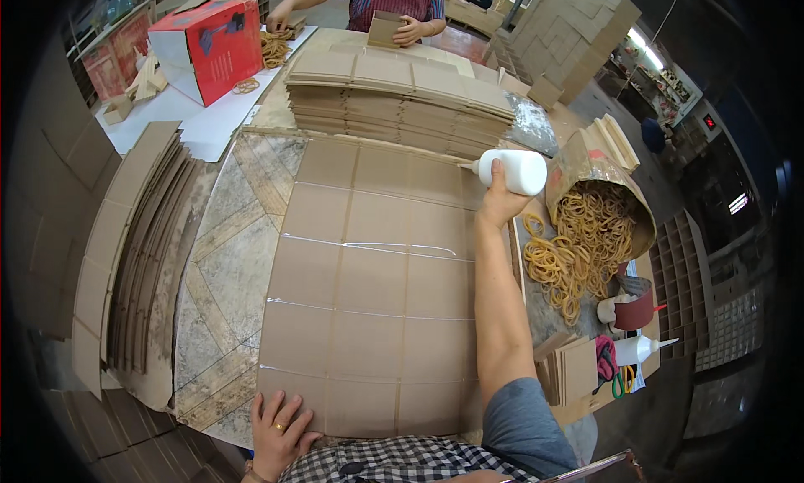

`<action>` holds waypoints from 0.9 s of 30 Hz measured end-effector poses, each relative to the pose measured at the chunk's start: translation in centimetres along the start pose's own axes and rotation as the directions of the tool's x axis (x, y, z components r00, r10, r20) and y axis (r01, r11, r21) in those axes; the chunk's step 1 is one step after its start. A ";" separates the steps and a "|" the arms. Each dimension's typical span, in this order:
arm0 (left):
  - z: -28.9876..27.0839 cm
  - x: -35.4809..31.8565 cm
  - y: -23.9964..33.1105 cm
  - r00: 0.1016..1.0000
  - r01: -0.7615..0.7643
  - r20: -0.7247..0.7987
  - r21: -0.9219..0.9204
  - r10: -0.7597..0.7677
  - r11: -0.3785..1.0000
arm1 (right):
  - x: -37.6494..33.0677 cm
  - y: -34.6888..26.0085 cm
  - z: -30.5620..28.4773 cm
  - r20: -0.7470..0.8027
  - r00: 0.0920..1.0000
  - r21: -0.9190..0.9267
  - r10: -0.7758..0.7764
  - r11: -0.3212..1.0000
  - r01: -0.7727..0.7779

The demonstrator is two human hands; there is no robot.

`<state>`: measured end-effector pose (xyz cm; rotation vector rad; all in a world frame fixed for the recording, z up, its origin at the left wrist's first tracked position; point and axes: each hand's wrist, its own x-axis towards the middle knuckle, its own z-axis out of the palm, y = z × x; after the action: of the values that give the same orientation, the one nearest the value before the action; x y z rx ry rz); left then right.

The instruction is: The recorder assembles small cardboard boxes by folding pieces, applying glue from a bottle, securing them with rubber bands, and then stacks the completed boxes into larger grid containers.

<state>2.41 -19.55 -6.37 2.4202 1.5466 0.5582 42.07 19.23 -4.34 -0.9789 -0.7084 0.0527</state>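
Observation:
A large brown board point(368, 282), marked off into rectangles by grooves, lies in front of me. Thin, shiny white lines of what looks like glue run across it along several cross grooves. My right hand point(500, 200) is closed around a white squeeze bottle point(523, 172), tilted on its side above the board's far right corner. Its nozzle points left, close to the far end of the board. At the near left corner, my left hand point(280, 431) rests flat with its fingers spread, touching the board's edge.
Beyond the board stands a stack of similar boards point(402, 98); another stack point(126, 249) is at left. To the right, a tipped container point(599, 161) spills rubber bands point(586, 232), near a second glue bottle point(636, 349) and scissors point(618, 384). Across, a co-worker point(394, 6) holds a small box.

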 end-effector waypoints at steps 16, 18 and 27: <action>-1.4 1.0 1.2 0.999 0.023 -0.033 -0.115 -0.027 0.993 | -2.7 -8.6 -6.1 0.087 0.983 -0.130 0.161 0.980 -0.149; -1.6 1.1 1.3 0.999 0.019 -0.034 -0.124 -0.023 0.992 | -3.6 -9.7 -8.3 0.066 0.982 -0.146 0.174 0.976 -0.163; -1.5 0.9 1.5 0.998 -0.018 -0.063 -0.103 0.012 0.995 | -10.1 -18.3 -17.4 0.090 0.984 -0.248 0.153 0.961 -0.126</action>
<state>3.36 -19.36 -4.32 2.3601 1.4853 0.7054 39.24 -7.68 -1.66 -1.2669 -0.7557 0.1469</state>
